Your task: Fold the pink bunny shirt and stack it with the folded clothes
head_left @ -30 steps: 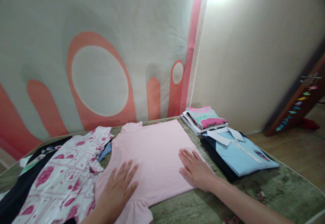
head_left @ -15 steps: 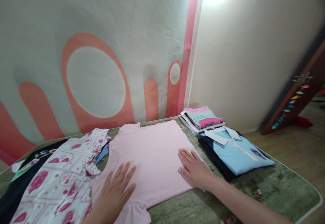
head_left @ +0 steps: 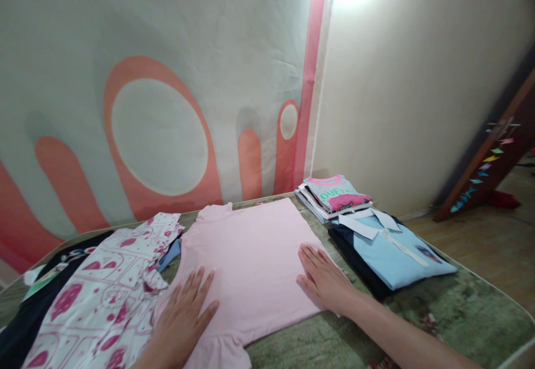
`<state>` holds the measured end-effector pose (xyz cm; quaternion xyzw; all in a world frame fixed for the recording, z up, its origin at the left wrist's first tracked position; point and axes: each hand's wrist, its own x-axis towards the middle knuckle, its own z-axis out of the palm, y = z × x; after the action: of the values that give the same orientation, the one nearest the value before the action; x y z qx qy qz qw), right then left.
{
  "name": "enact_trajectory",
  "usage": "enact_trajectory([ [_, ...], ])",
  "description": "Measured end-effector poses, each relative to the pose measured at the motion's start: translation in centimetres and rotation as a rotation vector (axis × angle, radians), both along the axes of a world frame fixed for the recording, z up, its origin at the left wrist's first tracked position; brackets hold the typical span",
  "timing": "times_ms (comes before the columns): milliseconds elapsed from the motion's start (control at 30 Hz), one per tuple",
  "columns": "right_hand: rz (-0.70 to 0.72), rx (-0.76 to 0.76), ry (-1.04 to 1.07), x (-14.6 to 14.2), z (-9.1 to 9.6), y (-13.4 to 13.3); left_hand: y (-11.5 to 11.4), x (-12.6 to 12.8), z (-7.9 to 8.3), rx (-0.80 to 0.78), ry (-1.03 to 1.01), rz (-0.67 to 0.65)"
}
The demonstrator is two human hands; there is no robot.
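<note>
A pale pink shirt (head_left: 251,257) lies spread on the table, its ruffled sleeves at the left end, one toward the wall and one toward me. My left hand (head_left: 184,313) rests flat on the sleeve end of the shirt, fingers spread. Near the opposite edge, my right hand (head_left: 321,280) lies palm down on the fabric with its thumb apart from the fingers. Neither hand grips the cloth. Just left of my left hand is a white garment with a magenta print (head_left: 100,296), laid over dark clothing (head_left: 25,324).
On the right sits a folded light blue polo shirt (head_left: 397,252) on a dark garment. Behind it, a folded stack topped by a grey and pink shirt (head_left: 338,193) stands near the wall. The table (head_left: 451,313) has a green patterned cover. A brown door (head_left: 493,151) stands at the far right.
My left hand has slid slightly left and toward me over the pink shirt. My right hand has shifted a little to the right. Both stay flat, and the shirt keeps its shape.
</note>
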<state>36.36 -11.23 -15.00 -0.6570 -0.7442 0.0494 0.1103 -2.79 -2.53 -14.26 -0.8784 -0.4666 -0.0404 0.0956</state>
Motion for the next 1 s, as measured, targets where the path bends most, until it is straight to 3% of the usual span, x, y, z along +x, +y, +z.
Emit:
enact_trajectory([
  [267, -0.009, 0.000, -0.029, -0.1, 0.1, -0.2, 0.1, -0.6, -1.1, 0.042, -0.014, 0.021],
  [467, -0.038, -0.020, -0.035, -0.4, 1.0, -0.4, -0.3, -0.1, -0.4, 0.059, -0.041, 0.025],
  [567, -0.010, -0.026, -0.015, -1.4, 2.2, -0.5, -1.2, 1.3, 0.7, 0.061, -0.072, -0.071],
  [667, 0.142, -0.033, 0.033, -3.8, 3.6, -0.1, -2.2, 2.8, 1.4, 0.033, -0.070, -0.251],
  [833, 0.402, -0.032, 0.108, -9.0, 4.1, 3.0, -2.8, 3.6, 0.5, -0.005, 0.007, -0.363],
  [1000, 0.326, 0.000, 0.048, -9.9, 3.0, 8.9, -2.8, 3.4, 0.3, 0.047, 0.014, -0.365],
])
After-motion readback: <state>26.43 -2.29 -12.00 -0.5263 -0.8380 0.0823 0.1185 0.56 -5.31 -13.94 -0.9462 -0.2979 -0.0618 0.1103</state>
